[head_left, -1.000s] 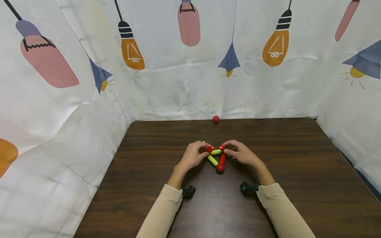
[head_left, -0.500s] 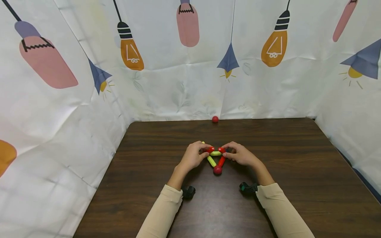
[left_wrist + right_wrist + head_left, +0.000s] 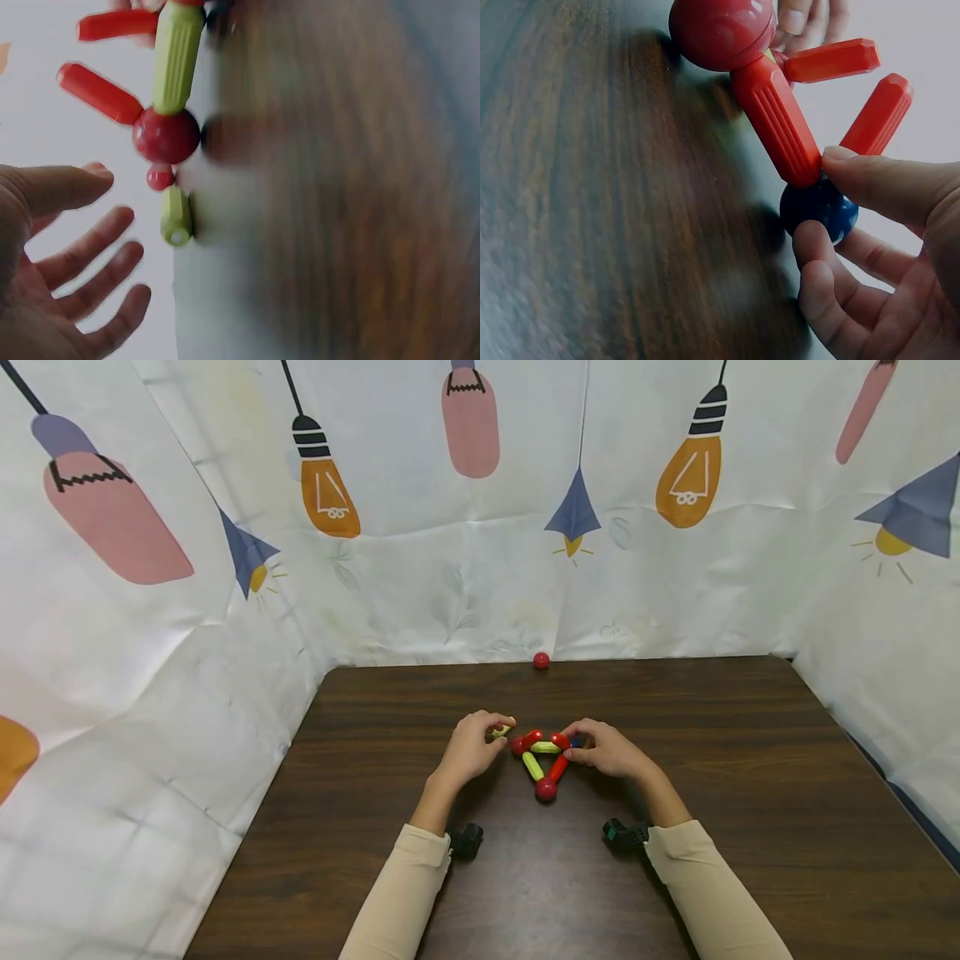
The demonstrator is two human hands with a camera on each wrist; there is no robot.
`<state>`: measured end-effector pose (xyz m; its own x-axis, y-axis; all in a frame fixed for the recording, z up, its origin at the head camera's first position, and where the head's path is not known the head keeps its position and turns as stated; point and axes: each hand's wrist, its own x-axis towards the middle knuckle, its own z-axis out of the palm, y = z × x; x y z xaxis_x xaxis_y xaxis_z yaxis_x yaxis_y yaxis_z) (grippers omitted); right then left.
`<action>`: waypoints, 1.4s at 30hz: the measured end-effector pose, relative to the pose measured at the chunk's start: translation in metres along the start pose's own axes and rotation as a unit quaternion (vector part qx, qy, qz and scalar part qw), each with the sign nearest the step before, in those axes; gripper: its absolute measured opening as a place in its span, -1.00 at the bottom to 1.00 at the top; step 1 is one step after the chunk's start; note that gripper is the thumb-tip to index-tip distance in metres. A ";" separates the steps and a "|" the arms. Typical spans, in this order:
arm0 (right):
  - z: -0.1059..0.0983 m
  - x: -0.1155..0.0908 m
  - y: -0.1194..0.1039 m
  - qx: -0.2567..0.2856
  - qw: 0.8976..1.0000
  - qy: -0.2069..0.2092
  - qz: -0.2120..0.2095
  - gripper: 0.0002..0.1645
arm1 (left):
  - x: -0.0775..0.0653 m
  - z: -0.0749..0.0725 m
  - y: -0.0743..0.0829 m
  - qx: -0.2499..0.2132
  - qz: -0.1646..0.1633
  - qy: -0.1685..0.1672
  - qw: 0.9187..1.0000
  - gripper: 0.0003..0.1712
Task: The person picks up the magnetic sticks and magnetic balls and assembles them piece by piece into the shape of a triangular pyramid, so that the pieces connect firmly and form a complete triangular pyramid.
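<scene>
A triangle of magnetic rods and balls lies on the table. Its corners are a near red ball [image 3: 546, 789], a left red ball [image 3: 166, 135] and a blue ball [image 3: 817, 210]. Yellow-green rods [image 3: 533, 767] form two sides, a red rod [image 3: 776, 124] the third. From the two far corners, short red rods [image 3: 99, 92] [image 3: 877, 112] slant up. My right hand [image 3: 611, 750] grips the blue ball between thumb and fingers. Fingers spread, my left hand [image 3: 467, 750] is apart from the left ball, near a loose yellow-green rod [image 3: 176, 217].
Another red ball [image 3: 542, 661] sits at the far edge of the dark wooden table [image 3: 675, 710]. Behind it hangs a white cloth [image 3: 420, 593] printed with lamps. Black wrist cameras [image 3: 467, 842] are strapped under both wrists.
My left hand has let go of the left corner and moved left, towards the loose rod. The triangle has turned slightly, its near ball shifting left. My right hand keeps its hold.
</scene>
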<state>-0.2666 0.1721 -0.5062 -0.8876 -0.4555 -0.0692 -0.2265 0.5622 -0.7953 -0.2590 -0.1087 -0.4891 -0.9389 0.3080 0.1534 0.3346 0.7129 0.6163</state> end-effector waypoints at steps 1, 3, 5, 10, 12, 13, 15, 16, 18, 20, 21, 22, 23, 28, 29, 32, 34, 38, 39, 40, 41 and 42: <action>-0.001 0.000 0.001 0.000 1.000 -0.001 0.003 -0.65 | 0.000 -0.002 -0.002 0.005 -0.014 0.003 1.000 -0.66; -0.004 0.000 0.003 -0.001 1.000 -0.003 0.009 -0.64 | -0.001 -0.004 -0.006 0.011 -0.037 0.001 0.999 -0.65; -0.007 -0.001 0.005 0.004 1.000 -0.004 0.016 -0.65 | -0.001 -0.005 -0.009 0.012 -0.050 -0.012 0.999 -0.62; -0.013 -0.004 0.008 0.016 0.999 0.006 0.028 -0.69 | 0.000 -0.004 -0.015 0.005 -0.051 -0.054 0.997 -0.52; -0.014 -0.003 0.010 0.016 0.999 0.009 0.030 -0.69 | 0.001 -0.004 -0.017 0.008 -0.052 -0.064 0.997 -0.49; -0.013 -0.003 0.011 0.016 0.999 0.009 0.031 -0.68 | 0.001 -0.004 -0.018 0.010 -0.052 -0.068 0.996 -0.48; -0.013 -0.003 0.013 0.015 0.999 0.011 0.033 -0.67 | 0.001 -0.004 -0.018 0.008 -0.052 -0.073 0.996 -0.46; -0.012 -0.003 0.013 0.016 0.999 0.013 0.034 -0.67 | 0.002 -0.004 -0.019 0.006 -0.052 -0.074 0.996 -0.45; -0.013 -0.003 0.013 0.016 0.999 0.016 0.038 -0.67 | 0.003 -0.004 -0.019 0.000 -0.047 -0.074 0.996 -0.45; -0.013 -0.004 0.013 0.016 0.999 0.022 0.042 -0.68 | 0.006 -0.004 -0.018 -0.005 -0.041 -0.074 0.996 -0.45; -0.014 -0.005 0.013 0.015 0.999 0.023 0.044 -0.68 | 0.008 -0.004 -0.018 -0.007 -0.040 -0.073 0.997 -0.45; -0.015 -0.005 0.013 0.015 0.999 0.023 0.046 -0.68 | 0.010 -0.003 -0.018 -0.008 -0.042 -0.071 0.997 -0.45; -0.015 -0.005 0.013 0.014 0.999 0.022 0.046 -0.68 | 0.012 -0.003 -0.017 -0.009 -0.045 -0.069 0.997 -0.44; -0.016 -0.003 0.015 0.011 0.999 0.017 0.045 -0.68 | 0.022 -0.001 -0.013 -0.001 -0.080 -0.059 0.995 -0.46; -0.017 -0.003 0.015 0.010 0.999 0.017 0.046 -0.68 | 0.025 0.000 -0.012 0.003 -0.085 -0.059 0.995 -0.47; -0.018 -0.003 0.015 0.014 0.999 0.023 0.047 -0.69 | 0.034 0.001 -0.009 0.022 -0.093 -0.061 0.994 -0.52; -0.018 -0.003 0.015 0.016 0.998 0.027 0.046 -0.70 | 0.039 0.003 -0.008 0.035 -0.096 -0.065 0.993 -0.54; -0.017 -0.002 0.014 0.025 0.998 0.030 0.039 -0.69 | 0.044 0.004 -0.007 0.053 -0.105 -0.068 0.991 -0.56; -0.017 -0.001 0.015 0.026 0.998 0.030 0.038 -0.68 | 0.044 0.004 -0.008 0.054 -0.107 -0.068 0.990 -0.56; -0.017 -0.001 0.015 0.029 0.998 0.031 0.038 -0.68 | 0.043 0.004 -0.008 0.053 -0.108 -0.069 0.990 -0.56; -0.016 -0.001 0.015 0.031 0.998 0.033 0.040 -0.68 | 0.043 0.004 -0.008 0.052 -0.108 -0.069 0.990 -0.55; -0.016 -0.002 0.015 0.032 0.998 0.036 0.044 -0.68 | 0.042 0.004 -0.009 0.050 -0.107 -0.070 0.991 -0.55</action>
<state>-0.2750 0.1925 -0.5078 -0.9299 -0.3541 -0.0993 -0.1220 0.5517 -0.8251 -0.3011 -0.0998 -0.4908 -0.9713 0.2221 -0.0847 0.1421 0.8280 0.5424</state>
